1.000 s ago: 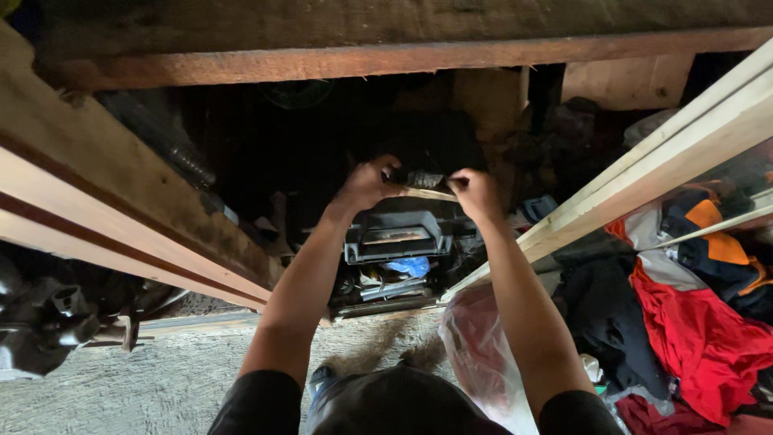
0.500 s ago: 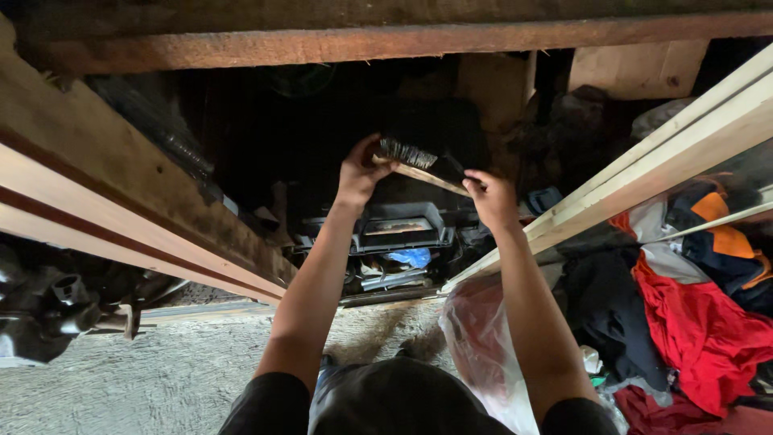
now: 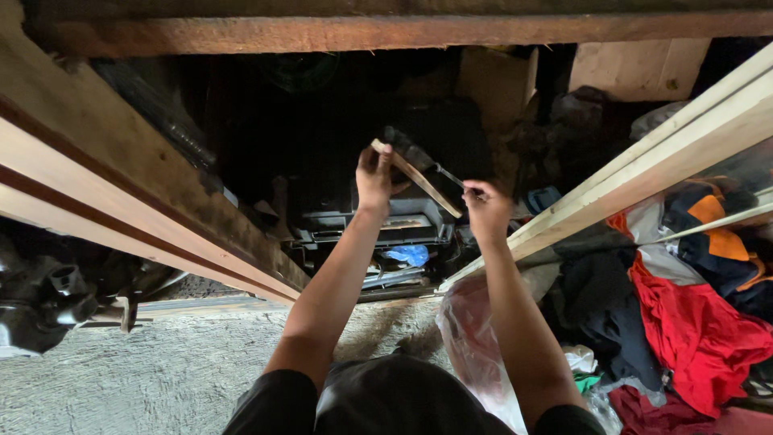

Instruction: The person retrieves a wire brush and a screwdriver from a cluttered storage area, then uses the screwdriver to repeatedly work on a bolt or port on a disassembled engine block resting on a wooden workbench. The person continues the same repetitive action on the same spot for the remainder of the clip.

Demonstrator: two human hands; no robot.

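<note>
My left hand (image 3: pixel 374 176) grips the upper end of a flat wooden strip (image 3: pixel 419 181) that slants down to the right. A dark brush-like tool (image 3: pixel 412 153) with a thin metal shank lies along the strip. My right hand (image 3: pixel 485 211) pinches the lower end of that shank near the strip's lower tip. Both hands are raised over a grey open toolbox (image 3: pixel 378 229) in the dark space under a beam.
A rusty beam (image 3: pixel 386 32) runs across the top. Long wooden planks slant at the left (image 3: pixel 121 209) and right (image 3: pixel 644 177). Red and dark clothes (image 3: pixel 692 322) are piled at the right, a clear plastic bag (image 3: pixel 475 354) lies below, and a concrete floor (image 3: pixel 121 379) spreads lower left.
Both hands have lifted the strip and tool higher and apart. The left hand now holds the upper end, and the right hand has slid down to the thin shank.
</note>
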